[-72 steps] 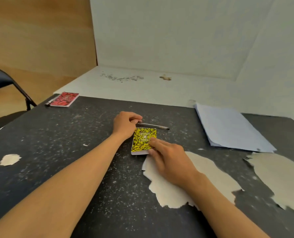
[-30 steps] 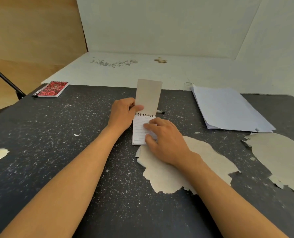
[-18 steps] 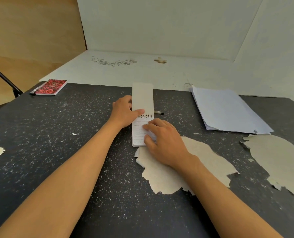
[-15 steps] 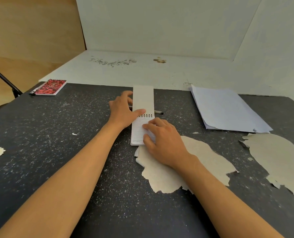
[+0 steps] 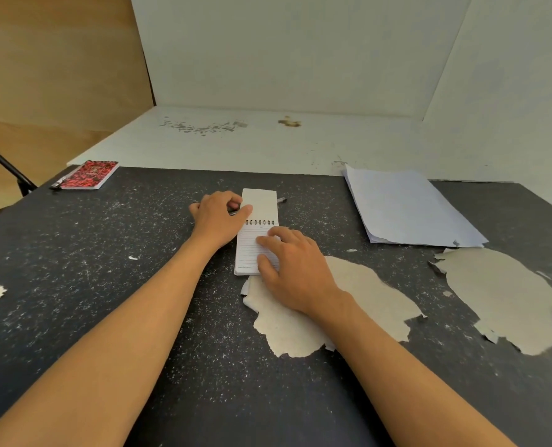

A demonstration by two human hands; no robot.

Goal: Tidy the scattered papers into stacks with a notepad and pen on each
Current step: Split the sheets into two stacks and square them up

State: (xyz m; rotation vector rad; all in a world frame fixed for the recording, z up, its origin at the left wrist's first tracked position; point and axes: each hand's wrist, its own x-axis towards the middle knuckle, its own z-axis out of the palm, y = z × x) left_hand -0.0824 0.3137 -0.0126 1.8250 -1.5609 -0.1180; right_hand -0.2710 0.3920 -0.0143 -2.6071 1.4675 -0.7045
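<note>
Nearest, both bare forearms reach forward over the dark, flaking counter (image 5: 74, 317). The right hand (image 5: 292, 272) lies flat on the lined page of the opened notepad (image 5: 252, 250), its fingers (image 5: 269, 240) spread and pressing down, gripping nothing. The notepad's long axis runs near to far, with the flipped-back cover (image 5: 260, 203) lying flat beyond the spiral. The left hand (image 5: 218, 219) sits just left of that cover, thumb on its edge and the other fingers curled; whether they grip the pen (image 5: 281, 200) I cannot tell, since only its right end pokes out past the cover. That pen lies crosswise, left to right, behind the notepad, so the left hand is much the nearer to take it. Farther right rests the paper stack (image 5: 410, 211), well apart from both hands. At the far left corner lies a red notepad (image 5: 90, 174).
</note>
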